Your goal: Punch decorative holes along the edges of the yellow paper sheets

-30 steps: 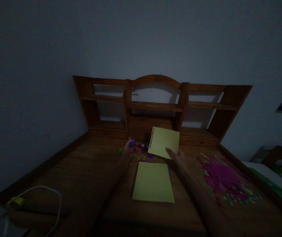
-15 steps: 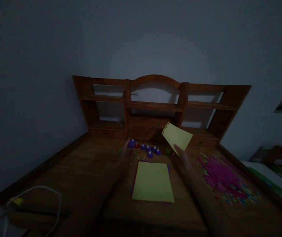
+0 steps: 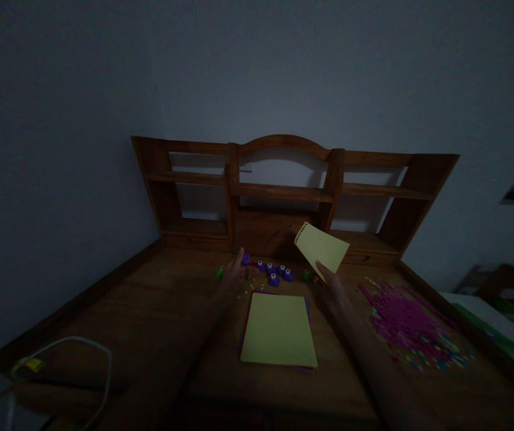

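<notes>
My left hand [image 3: 233, 275] is at the back of the desk. Its thumb and fingers are around a small purple craft punch [image 3: 246, 259], which is tilted so that its round button does not show. My right hand [image 3: 327, 280] pinches a pale yellow sheet [image 3: 322, 246] with a row of punched notches along its left edge, held up off the desk. Behind the left hand a red punch [image 3: 251, 263] is partly hidden. Several purple punches [image 3: 274, 279] stand between my hands. Nearer me lies a stack of coloured paper [image 3: 278, 329] with a yellow sheet on top.
One green punch [image 3: 307, 275] stands by my right hand, another green punch [image 3: 220, 272] by my left. Paper bits [image 3: 251, 287] lie before the punches. At right is a pile of pink strips and confetti [image 3: 403, 317]. A wooden shelf [image 3: 279, 191] backs the desk; a white cable [image 3: 77, 340] lies front left.
My left hand has turned and shifted slightly right, tipping the purple punch so its button no longer shows. The green punch at left is more exposed. My right hand and its sheet have hardly moved.
</notes>
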`<state>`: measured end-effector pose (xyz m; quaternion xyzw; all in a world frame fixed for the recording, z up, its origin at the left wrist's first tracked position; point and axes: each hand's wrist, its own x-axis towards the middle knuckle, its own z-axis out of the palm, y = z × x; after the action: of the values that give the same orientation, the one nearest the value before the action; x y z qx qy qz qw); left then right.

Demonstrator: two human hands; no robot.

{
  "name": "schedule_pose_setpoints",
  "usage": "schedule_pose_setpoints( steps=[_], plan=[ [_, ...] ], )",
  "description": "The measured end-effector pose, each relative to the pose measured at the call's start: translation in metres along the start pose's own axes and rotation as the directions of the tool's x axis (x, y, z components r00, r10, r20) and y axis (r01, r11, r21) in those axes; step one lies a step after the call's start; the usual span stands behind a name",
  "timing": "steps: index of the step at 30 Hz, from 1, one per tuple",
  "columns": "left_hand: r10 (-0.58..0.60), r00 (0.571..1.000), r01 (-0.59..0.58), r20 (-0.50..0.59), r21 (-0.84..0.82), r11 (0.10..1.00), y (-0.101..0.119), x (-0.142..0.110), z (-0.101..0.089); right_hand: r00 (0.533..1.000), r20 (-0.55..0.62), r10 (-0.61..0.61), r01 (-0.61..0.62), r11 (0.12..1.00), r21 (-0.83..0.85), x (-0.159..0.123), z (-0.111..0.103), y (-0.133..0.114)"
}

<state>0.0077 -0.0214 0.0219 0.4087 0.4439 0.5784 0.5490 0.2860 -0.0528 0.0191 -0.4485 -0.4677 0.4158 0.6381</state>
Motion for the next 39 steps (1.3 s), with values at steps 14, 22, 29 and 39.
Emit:
schedule_pose_setpoints(
  steps=[14,22,29,39],
  plan=[
    [0.072,0.997,-0.073,0.017,0.029,0.997,0.0,-0.002,0.001,0.995,-0.089,0.038,-0.034,0.998,0.05,-0.008,0.003,-0.016],
    [0.172,0.982,-0.178,0.083,0.061,0.982,-0.008,0.007,0.0,0.989,-0.106,0.102,-0.073,0.967,0.243,-0.018,0.012,-0.035],
    [0.266,0.958,-0.281,0.105,0.172,0.944,-0.023,0.018,-0.009,0.988,-0.103,0.112,-0.08,0.959,0.273,-0.015,0.01,-0.03],
    [0.248,0.96,-0.25,0.132,-0.004,0.968,-0.024,0.014,-0.01,0.995,-0.09,0.047,-0.03,0.982,0.187,-0.025,0.009,-0.039]
  ],
)
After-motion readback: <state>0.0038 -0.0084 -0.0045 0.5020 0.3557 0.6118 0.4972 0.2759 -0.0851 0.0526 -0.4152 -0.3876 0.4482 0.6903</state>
